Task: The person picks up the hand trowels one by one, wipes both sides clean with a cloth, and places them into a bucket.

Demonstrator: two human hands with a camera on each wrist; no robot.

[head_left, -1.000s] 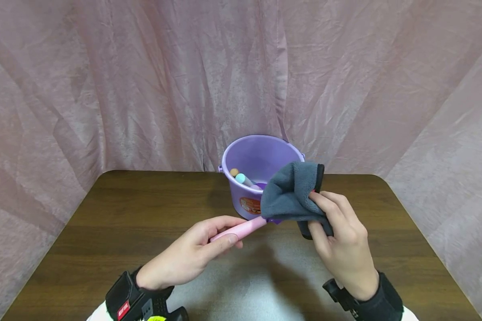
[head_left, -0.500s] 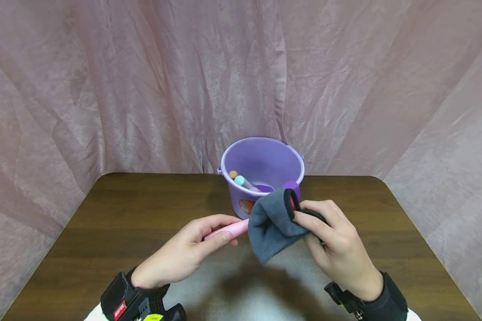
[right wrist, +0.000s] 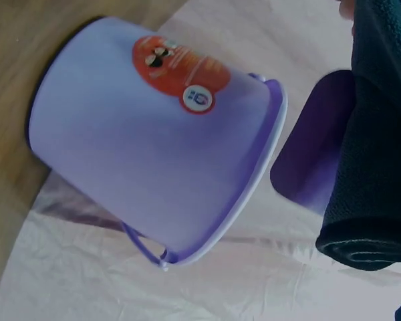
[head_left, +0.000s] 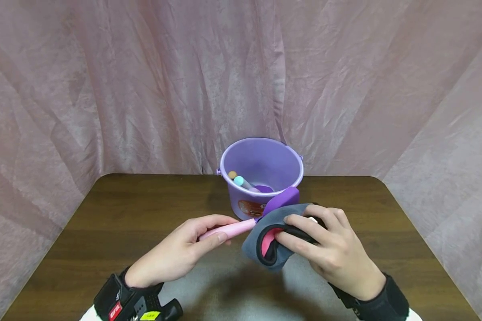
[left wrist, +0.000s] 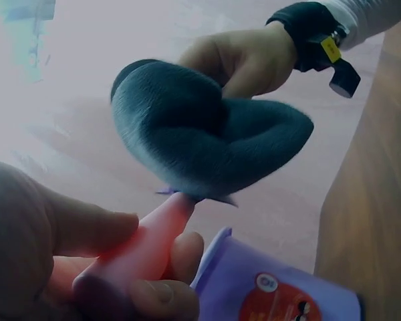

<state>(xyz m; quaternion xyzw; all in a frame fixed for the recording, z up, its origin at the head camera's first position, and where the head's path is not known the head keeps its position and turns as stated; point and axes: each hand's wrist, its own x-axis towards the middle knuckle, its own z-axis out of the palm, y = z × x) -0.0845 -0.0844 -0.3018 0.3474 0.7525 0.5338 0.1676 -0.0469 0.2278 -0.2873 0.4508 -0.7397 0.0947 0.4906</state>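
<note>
My left hand [head_left: 176, 252] grips the pink handle of a toy shovel [head_left: 233, 229], thumb along the top. Its purple blade slants up to the right, overlapping the front of a lilac bucket [head_left: 237, 199]. In my right hand [head_left: 333, 252] is a folded grey cloth [head_left: 279, 217] with black edging and a pink inner side. The cloth wraps over the shovel where blade meets handle. From the left wrist view, the bunched cloth [left wrist: 180, 147] hides the blade. The right wrist view shows the blade [right wrist: 317, 140] sticking out beyond the cloth.
Inside the bucket lie several handles, one with a turquoise end [head_left: 238, 180] and one with a tan end [head_left: 232, 174], plus a purple piece [head_left: 263, 189]. The brown wooden table [head_left: 144, 200] ends at a pink curtain [head_left: 184, 89].
The cloth has slid off the blade, down and toward the handle, and turned so its pink inner side shows. More of the purple blade is uncovered. My left hand has shifted slightly left.
</note>
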